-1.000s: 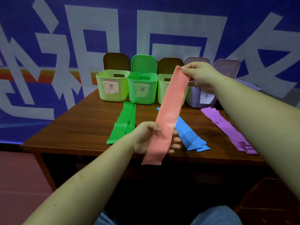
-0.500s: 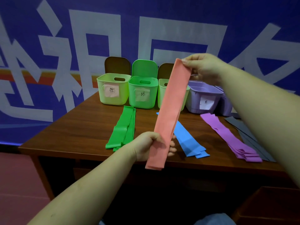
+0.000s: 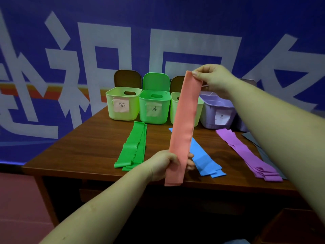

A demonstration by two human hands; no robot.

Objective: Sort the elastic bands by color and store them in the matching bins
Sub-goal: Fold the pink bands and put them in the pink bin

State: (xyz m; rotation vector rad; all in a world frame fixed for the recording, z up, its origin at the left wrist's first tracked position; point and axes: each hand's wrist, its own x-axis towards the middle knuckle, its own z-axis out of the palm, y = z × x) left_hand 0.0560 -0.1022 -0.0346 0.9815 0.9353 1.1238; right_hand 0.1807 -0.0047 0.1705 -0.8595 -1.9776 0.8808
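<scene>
Band of salmon pink hangs stretched in the air above the near edge of the table, the right hand pinching its far top end and the left hand grasping it near the bottom, a short tail dangling below. On the table lie sorted piles: green bands at left, blue bands behind the pink one, purple bands at right. Along the far side stand the bins: a pale green bin far left, then a green bin, then a purple bin. The step in hand looks like straightening the pink band; next it likely needs folding and dropping into its matching bin, whose label I cannot read
</scene>
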